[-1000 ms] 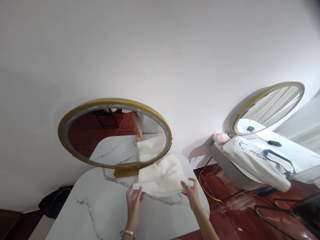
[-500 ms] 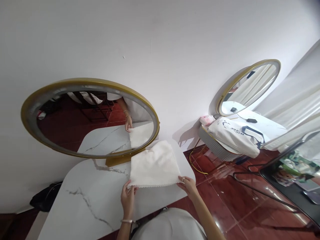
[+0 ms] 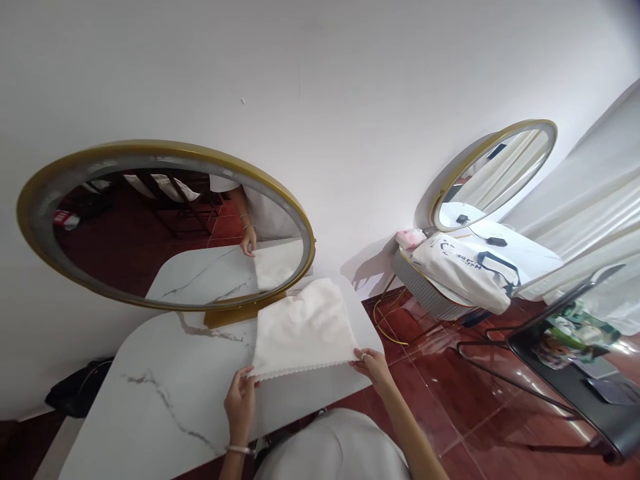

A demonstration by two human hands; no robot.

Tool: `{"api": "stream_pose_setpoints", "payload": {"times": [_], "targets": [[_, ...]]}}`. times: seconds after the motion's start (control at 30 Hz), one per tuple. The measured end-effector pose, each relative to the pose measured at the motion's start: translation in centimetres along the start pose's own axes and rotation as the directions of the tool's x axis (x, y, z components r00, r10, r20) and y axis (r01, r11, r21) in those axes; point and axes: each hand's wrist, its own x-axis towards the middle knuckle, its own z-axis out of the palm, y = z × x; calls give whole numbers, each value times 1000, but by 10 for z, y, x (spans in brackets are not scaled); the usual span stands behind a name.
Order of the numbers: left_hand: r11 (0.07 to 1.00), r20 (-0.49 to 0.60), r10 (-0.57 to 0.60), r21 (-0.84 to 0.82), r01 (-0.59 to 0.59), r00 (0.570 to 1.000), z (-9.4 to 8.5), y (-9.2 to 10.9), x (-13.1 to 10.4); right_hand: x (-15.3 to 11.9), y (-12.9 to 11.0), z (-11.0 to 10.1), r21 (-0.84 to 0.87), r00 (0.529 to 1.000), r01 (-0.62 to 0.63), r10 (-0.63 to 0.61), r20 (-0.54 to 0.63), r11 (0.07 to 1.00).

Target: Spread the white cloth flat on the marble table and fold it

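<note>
A white cloth (image 3: 305, 330) with a scalloped edge is spread over the right part of the marble-patterned table (image 3: 170, 373), its far side bunched up near the mirror's base. My left hand (image 3: 241, 403) pinches the near left corner between thumb and fingers. At the near right corner, my right hand (image 3: 373, 368), with a ring on one finger, grips the cloth the same way. The near edge runs fairly straight between both hands.
A gold-rimmed oval mirror (image 3: 210, 150) stands behind the cloth. A black bag (image 3: 80, 387) lies left of the table. To the right are a second table holding a white tote bag (image 3: 460, 267), another mirror (image 3: 495, 177), and a black chair (image 3: 600, 420) with items on it.
The view has shifted slightly, so most things sit a little further left. My left hand has moved left and slightly down with the cloth's corner, and the near edge now slants more.
</note>
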Motion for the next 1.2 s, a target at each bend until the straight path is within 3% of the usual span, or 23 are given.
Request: {"api": "stream_pose_setpoints", "payload": {"times": [0.13,0.27,0.5,0.57,0.63,0.73,0.8,0.9,0.97,1.0,1.13,1.2], "targets": [[995,-2,-35,-94,35,999,-4,1,0,1,3,-2,1,1000,7,-7,3,1000],[985,80,-43,-161,55,996,-9,6,2,2,3,0,24,999,35,-35,6,999],[904,202,-206,-335,265,957,-26,46,-10,-15,-16,-4,130,986,117,-131,101,985],[912,233,-149,-343,224,961,-35,58,-15,-27,-27,-8,162,974,151,-175,146,975],[953,220,-48,-281,111,974,-44,68,-19,-40,-39,-9,163,946,205,-238,219,965],[986,84,135,-111,-126,987,-49,84,-17,-55,-65,-3,33,878,366,-357,319,930],[954,-10,298,20,-298,954,-48,101,-12,-59,-87,6,-98,820,517,-459,340,851],[818,-64,567,163,-552,821,-46,140,-3,-62,-129,21,-208,720,689,-626,299,694],[727,-52,680,185,-662,732,-47,169,0,-66,-157,28,-228,643,766,-731,228,602],[705,-41,703,179,-687,710,-49,182,1,-68,-169,31,-235,596,800,-777,201,552],[736,-32,674,109,-668,738,-63,208,-3,-88,-200,28,-220,376,918,-903,210,331],[753,-9,657,64,-655,754,-72,209,-10,-102,-204,18,-198,329,937,-916,228,287]]}}
